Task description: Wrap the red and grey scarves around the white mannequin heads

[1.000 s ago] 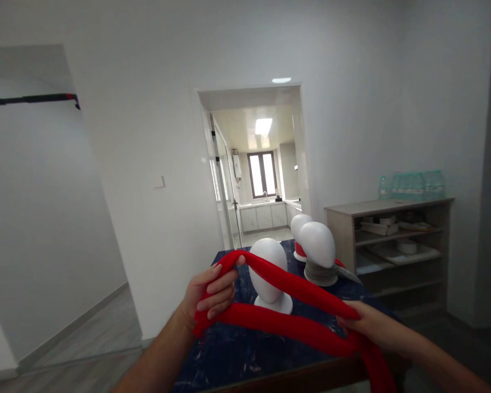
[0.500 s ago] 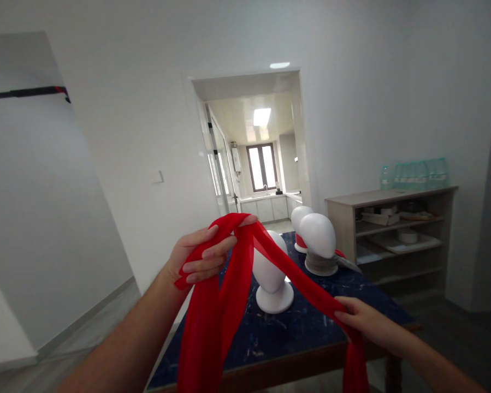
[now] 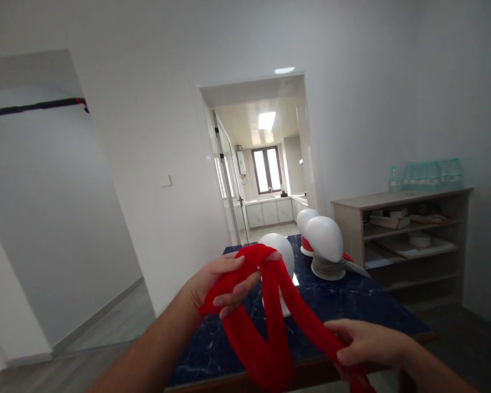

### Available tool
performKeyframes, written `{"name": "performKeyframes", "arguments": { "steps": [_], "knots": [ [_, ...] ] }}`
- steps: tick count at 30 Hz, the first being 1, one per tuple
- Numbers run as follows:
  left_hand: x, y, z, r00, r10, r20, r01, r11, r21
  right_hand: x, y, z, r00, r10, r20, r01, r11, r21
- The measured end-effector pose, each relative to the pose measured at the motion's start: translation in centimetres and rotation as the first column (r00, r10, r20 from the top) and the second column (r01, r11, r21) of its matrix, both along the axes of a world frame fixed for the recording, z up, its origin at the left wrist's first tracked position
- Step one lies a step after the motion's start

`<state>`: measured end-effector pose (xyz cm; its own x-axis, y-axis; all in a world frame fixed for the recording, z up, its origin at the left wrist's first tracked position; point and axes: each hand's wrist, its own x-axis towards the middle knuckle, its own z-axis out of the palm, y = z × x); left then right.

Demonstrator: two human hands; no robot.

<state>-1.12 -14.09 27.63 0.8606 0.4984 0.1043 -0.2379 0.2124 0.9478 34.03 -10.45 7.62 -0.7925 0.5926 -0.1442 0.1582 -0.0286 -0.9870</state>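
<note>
My left hand [image 3: 223, 281] is closed round the top of a long red scarf [image 3: 265, 333], which drapes over my fingers and hangs in a loop below. My right hand [image 3: 366, 344] grips the scarf's other stretch lower and to the right. Both hands are held in front of a dark blue marbled table [image 3: 352, 308]. A bare white mannequin head [image 3: 284, 251] stands on it just behind the scarf. Further back stand another white head wearing a grey scarf [image 3: 325, 240] and a third head [image 3: 306, 218] with red at its neck.
A wooden shelf unit [image 3: 404, 234] with papers, dishes and green bottles on top stands against the right wall. An open doorway [image 3: 265, 164] behind the table leads to a kitchen. A black bar [image 3: 32, 106] runs along the left wall.
My left hand has dropped lower and nearer the table with the scarf. My right hand has moved in and down, and the hanging loop has gathered narrower between them.
</note>
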Motion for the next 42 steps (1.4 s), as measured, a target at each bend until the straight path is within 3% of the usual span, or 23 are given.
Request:
{"name": "performKeyframes", "arguments": {
  "steps": [2,4,7,9,12,15,17,19,21,23,26,29,31,34,37,40,42],
  "knots": [
    [0.7,0.3,-0.7,0.998,-0.029,-0.064,0.028,0.999,-0.017,-1.3,-0.6,0.4,0.993,0.083,0.087,-0.086,0.996,0.027],
    [1.0,0.6,-1.4,0.992,-0.046,-0.119,0.042,0.999,-0.034,-1.7,-0.8,1.1,0.99,0.073,0.12,-0.082,0.994,0.072],
    [0.4,1.2,-2.8,0.981,-0.036,-0.189,0.023,0.997,-0.073,0.1,0.0,3.1,0.973,-0.195,-0.122,0.201,0.979,0.039],
    [-0.7,1.4,-3.8,0.977,-0.019,-0.212,-0.004,0.994,-0.105,2.6,1.0,4.6,0.839,-0.418,-0.348,0.43,0.902,-0.043],
    [-2.3,1.1,-4.5,0.965,0.008,-0.263,-0.039,0.993,-0.111,6.3,2.3,6.0,0.679,-0.583,-0.445,0.599,0.791,-0.123],
    [-3.4,0.3,-3.7,0.898,-0.005,-0.44,-0.013,0.999,-0.038,8.5,2.7,5.8,0.661,-0.637,-0.396,0.649,0.751,-0.124],
    [-3.7,-0.2,-2.3,0.794,0.03,-0.608,0.014,0.998,0.067,8.8,2.7,4.9,0.671,-0.652,-0.353,0.663,0.741,-0.107],
    [-3.9,-0.5,-0.6,0.679,0.11,-0.726,0.051,0.979,0.196,8.6,2.6,3.9,0.71,-0.644,-0.286,0.65,0.755,-0.087],
    [-3.8,-0.6,1.0,0.628,0.186,-0.756,0.078,0.951,0.299,7.8,2.3,3.0,0.778,-0.595,-0.201,0.595,0.801,-0.064],
    [-3.6,-0.6,2.6,0.669,0.244,-0.702,0.043,0.931,0.364,6.5,2.0,2.2,0.859,-0.501,-0.104,0.503,0.864,0.0],
    [-2.5,-0.3,4.4,0.788,0.304,-0.535,-0.093,0.918,0.386,3.9,1.5,1.4,0.944,-0.324,0.065,0.313,0.94,0.139],
    [-0.8,0.5,5.6,0.872,0.352,-0.339,-0.221,0.903,0.369,1.1,0.8,1.2,0.979,-0.163,0.125,0.14,0.975,0.175],
    [0.5,1.3,6.0,0.901,0.373,-0.22,-0.274,0.885,0.376,-0.5,0.3,1.7,0.988,-0.109,0.11,0.09,0.983,0.161],
    [2.5,2.3,6.6,0.924,0.378,-0.051,-0.322,0.846,0.425,-2.6,0.0,3.2,0.994,-0.106,0.039,0.099,0.982,0.159],
    [4.7,2.7,7.2,0.929,0.355,0.103,-0.361,0.813,0.456,-4.5,0.1,5.1,0.976,-0.148,-0.162,0.172,0.974,0.148],
    [6.9,2.8,7.5,0.906,0.328,0.267,-0.419,0.779,0.466,-6.1,0.1,6.8,0.881,-0.251,-0.4,0.294,0.955,0.048],
    [8.1,2.8,7.5,0.876,0.324,0.357,-0.47,0.736,0.486,-7.0,-0.2,7.8,0.817,-0.271,-0.508,0.298,0.954,-0.029]
  ]
}}
